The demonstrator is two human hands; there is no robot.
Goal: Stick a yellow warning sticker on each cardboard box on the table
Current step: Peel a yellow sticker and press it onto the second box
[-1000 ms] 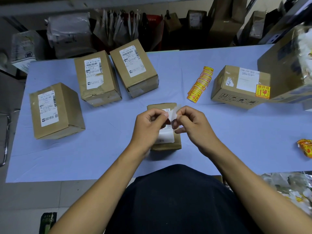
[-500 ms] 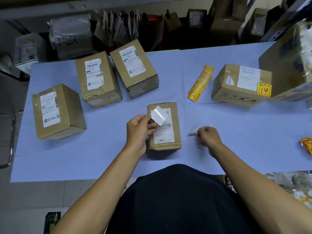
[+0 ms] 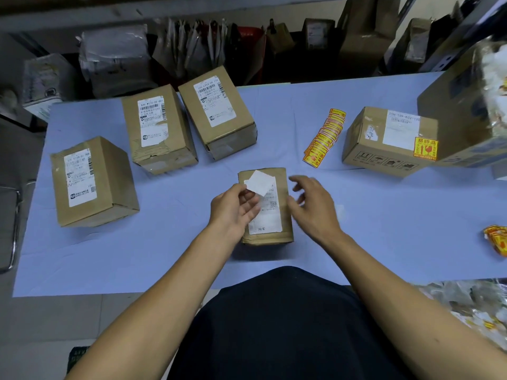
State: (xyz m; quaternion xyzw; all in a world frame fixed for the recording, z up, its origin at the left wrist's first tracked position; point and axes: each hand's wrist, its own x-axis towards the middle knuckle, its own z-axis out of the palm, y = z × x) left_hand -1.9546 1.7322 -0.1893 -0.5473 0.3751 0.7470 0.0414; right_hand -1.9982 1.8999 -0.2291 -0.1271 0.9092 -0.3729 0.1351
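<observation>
Matt brown cardboard boxes (image 3: pixel 93 182), some scuffed, with white paper labels (image 3: pixel 152 122). Glossy yellow stickers (image 3: pixel 325 138) mid-right. Table (image 3: pixel 384 229) covered in smooth pale-blue sheet, faintly creased. Crinkled clear plastic (image 3: pixel 472 311) lower right.

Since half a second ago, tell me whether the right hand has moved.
Yes. The right hand has moved left, from the blue table back toward the small box.
</observation>
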